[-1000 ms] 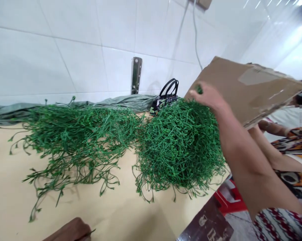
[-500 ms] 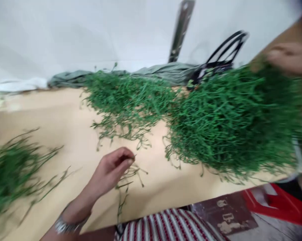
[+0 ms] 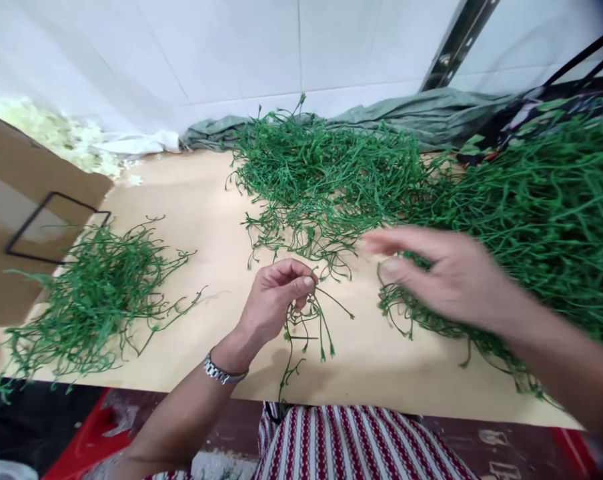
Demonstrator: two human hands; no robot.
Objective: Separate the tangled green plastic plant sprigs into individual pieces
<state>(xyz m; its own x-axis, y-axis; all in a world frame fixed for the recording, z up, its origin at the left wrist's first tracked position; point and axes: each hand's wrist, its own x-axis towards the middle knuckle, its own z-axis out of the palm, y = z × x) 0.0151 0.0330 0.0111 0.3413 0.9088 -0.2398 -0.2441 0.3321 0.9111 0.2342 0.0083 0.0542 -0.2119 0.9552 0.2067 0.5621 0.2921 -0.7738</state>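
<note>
My left hand (image 3: pixel 274 300) is pinched on a small green plastic sprig (image 3: pixel 306 327) that dangles over the beige table (image 3: pixel 201 220) near its front edge. A metal watch (image 3: pixel 222 373) sits on that wrist. My right hand (image 3: pixel 441 273), blurred, hovers with fingers spread just right of the sprig, over the front edge of a large heap of green stems (image 3: pixel 541 213). Nothing shows in its grasp. A second heap of the same stems (image 3: pixel 321 173) lies behind both hands.
A smaller pile of stems (image 3: pixel 91 293) lies at the left beside a cardboard box (image 3: pixel 16 220). Grey-green cloth (image 3: pixel 421 113) runs along the tiled wall, with pale scraps (image 3: pixel 61 137) at the far left. A black-handled bag (image 3: pixel 581 67) is at the back right. Red stools show below the table.
The view has swung left and down. My right hand has come off the top of the big heap to its front edge. My left hand still pinches the sprig.
</note>
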